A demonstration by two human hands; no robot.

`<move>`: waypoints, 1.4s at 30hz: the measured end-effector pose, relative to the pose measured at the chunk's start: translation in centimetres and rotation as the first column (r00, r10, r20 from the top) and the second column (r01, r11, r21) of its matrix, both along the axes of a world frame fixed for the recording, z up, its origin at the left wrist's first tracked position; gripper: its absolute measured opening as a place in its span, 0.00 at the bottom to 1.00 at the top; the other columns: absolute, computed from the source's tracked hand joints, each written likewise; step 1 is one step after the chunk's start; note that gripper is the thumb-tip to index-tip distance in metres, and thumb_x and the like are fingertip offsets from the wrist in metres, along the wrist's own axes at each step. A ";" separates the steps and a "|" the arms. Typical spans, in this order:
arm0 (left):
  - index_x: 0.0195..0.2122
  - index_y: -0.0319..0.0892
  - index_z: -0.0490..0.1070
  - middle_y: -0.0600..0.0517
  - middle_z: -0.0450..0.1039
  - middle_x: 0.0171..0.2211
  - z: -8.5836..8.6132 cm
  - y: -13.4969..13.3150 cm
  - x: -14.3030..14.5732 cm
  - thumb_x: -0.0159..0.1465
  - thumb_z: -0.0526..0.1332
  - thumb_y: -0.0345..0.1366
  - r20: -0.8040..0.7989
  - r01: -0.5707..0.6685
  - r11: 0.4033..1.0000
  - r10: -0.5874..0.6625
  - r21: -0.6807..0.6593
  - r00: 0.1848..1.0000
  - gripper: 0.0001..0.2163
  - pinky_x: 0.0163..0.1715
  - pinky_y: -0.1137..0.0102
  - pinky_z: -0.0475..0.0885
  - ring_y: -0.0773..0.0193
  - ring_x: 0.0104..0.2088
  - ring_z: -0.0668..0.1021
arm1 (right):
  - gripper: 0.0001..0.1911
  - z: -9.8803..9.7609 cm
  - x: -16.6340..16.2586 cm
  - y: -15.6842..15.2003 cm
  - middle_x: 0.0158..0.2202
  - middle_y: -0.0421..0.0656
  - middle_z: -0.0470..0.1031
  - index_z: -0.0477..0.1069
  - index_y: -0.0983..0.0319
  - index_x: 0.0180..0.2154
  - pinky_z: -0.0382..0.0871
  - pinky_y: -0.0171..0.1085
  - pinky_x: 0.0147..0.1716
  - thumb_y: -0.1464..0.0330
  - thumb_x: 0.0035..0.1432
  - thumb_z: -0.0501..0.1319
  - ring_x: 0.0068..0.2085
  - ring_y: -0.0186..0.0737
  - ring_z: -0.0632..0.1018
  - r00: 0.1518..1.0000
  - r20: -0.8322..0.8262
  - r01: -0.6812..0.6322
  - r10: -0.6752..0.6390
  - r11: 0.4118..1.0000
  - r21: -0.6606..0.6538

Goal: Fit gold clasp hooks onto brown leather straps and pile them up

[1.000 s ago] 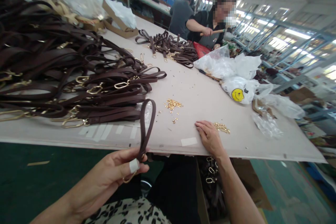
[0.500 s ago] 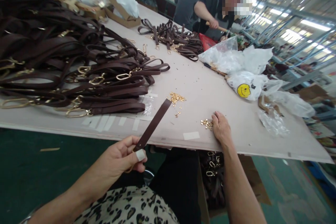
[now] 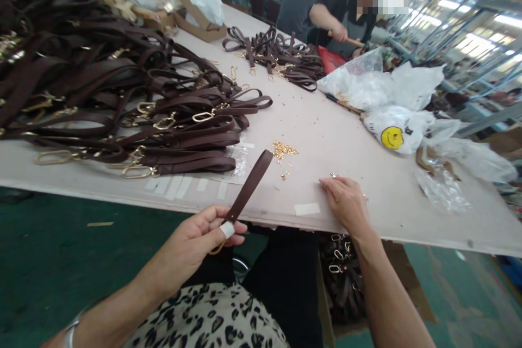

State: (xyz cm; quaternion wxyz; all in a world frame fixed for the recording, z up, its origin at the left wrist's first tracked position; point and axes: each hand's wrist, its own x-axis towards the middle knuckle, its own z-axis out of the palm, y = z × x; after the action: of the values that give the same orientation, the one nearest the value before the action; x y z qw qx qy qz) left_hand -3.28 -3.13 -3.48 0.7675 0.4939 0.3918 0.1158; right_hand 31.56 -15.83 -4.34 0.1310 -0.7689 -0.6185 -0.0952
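My left hand (image 3: 210, 234) is closed around a dark brown leather wrist strap (image 3: 250, 182) near its lower end. The strap's loop points up and away over the table edge, and a bit of gold metal shows below my fingers. White tape wraps my left thumb. My right hand (image 3: 346, 204) rests on the table over small gold rivets (image 3: 335, 175), largely covering them. Its fingers are bunched together and bent down, so what lies between the tips is hidden. A second pile of small gold rivets (image 3: 284, 149) lies just beyond the strap's loop.
A big heap of brown straps (image 3: 196, 141) with gold clasps covers the table's left. Farther back are another strap pile (image 3: 281, 57) and a cardboard box (image 3: 199, 27). White plastic bags (image 3: 403, 119) sit at right. A box of straps (image 3: 342, 283) stands below. A co-worker (image 3: 346, 16) holds a wooden handle.
My right hand has shifted from beside the small rivet pile to over it, its fingers now pointing left. The left hand still holds the strap, turned slightly. The view has swung a little left.
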 end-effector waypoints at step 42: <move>0.45 0.41 0.78 0.48 0.80 0.38 0.6 -2.1 1.2 0.65 0.59 0.30 0.190 -0.150 0.787 0.043 0.598 0.981 0.10 0.41 0.68 0.75 0.61 0.37 0.80 | 0.10 0.4 -18.3 2.3 0.38 0.40 0.79 0.73 0.57 0.40 0.75 0.37 0.39 0.74 0.57 0.67 0.38 0.37 0.80 0.691 -0.639 -0.029 0.339 0.896 0.443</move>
State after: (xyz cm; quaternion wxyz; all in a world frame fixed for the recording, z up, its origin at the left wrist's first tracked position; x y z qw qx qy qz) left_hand -2.07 -5.28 -2.89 0.5902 0.6827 0.2932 0.3157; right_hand 13.25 -13.50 -3.99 0.5186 -0.6354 -0.5644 0.0939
